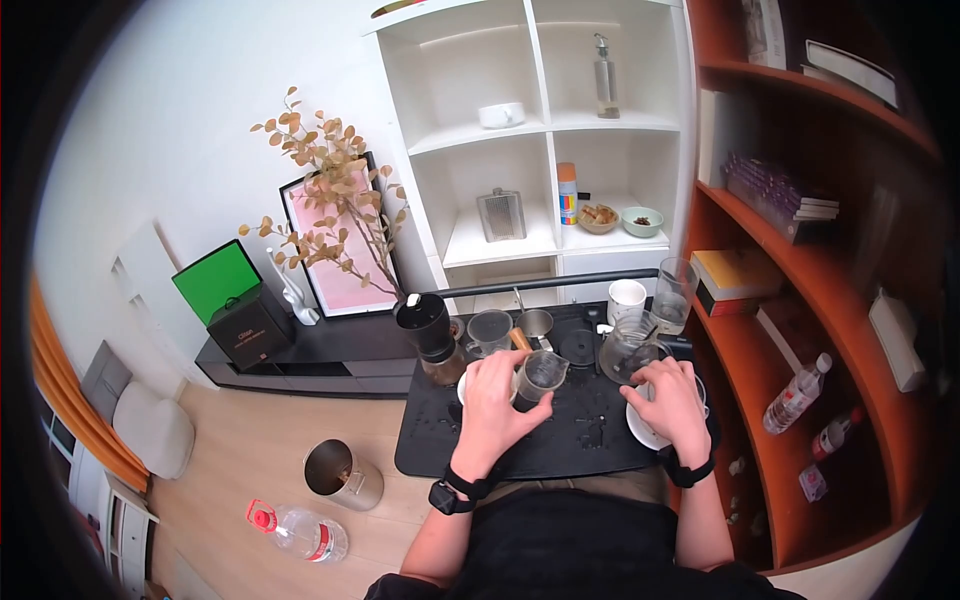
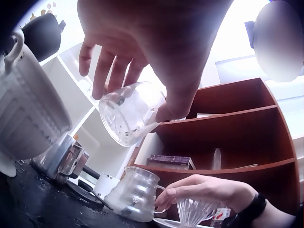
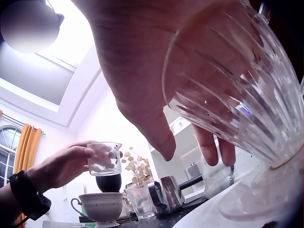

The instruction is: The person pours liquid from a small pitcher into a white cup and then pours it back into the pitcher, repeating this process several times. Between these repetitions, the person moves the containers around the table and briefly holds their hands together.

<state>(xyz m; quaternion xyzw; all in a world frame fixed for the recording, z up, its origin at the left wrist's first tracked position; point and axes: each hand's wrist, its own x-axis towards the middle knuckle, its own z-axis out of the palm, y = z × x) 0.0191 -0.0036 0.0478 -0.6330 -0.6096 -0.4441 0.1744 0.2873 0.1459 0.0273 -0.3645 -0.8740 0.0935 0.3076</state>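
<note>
A small clear glass is tilted above the black table, pinched by the left hand between thumb and fingers. Dark specks cling to the glass in the left wrist view. The right hand is at the handle side of a glass server marked 02, fingers loosely bent and thumb apart; whether a fingertip touches the handle, I cannot tell. Under and beside that hand, a ribbed glass dripper stands over a white saucer. A white cup sits below the left hand.
Along the table's back stand a black-topped grinder, a glass cup, a metal pitcher, a white cup and a tall glass. Shelves rise at the right. A metal bin and bottle are on the floor.
</note>
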